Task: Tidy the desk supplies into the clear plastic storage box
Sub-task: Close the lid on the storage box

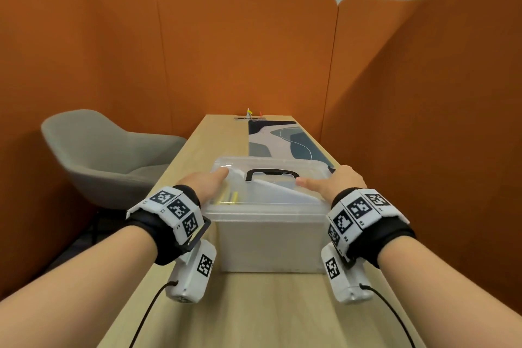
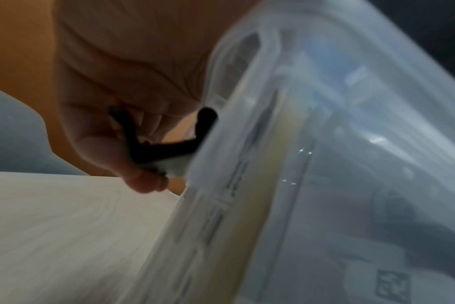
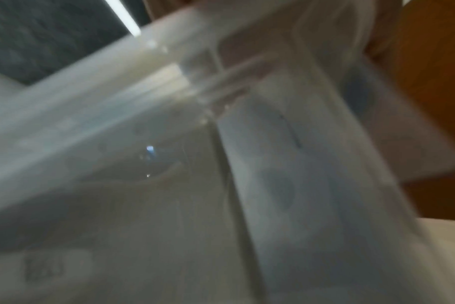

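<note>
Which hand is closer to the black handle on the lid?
The right hand: its thumb lies on the lid just beside the black handle, while the left hand rests out at the lid's left edge.

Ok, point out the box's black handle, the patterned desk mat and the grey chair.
black handle (image 1: 271, 172), head view, top bar.
patterned desk mat (image 1: 278, 137), head view, pale middle patch.
grey chair (image 1: 113, 158), head view, seat shell.

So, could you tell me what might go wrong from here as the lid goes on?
The lid looks tilted on the clear box, so it may seat crooked. The left hand and right hand press near the edges; a finger might get pinched. Yellow items by the rim could jam it.
</note>
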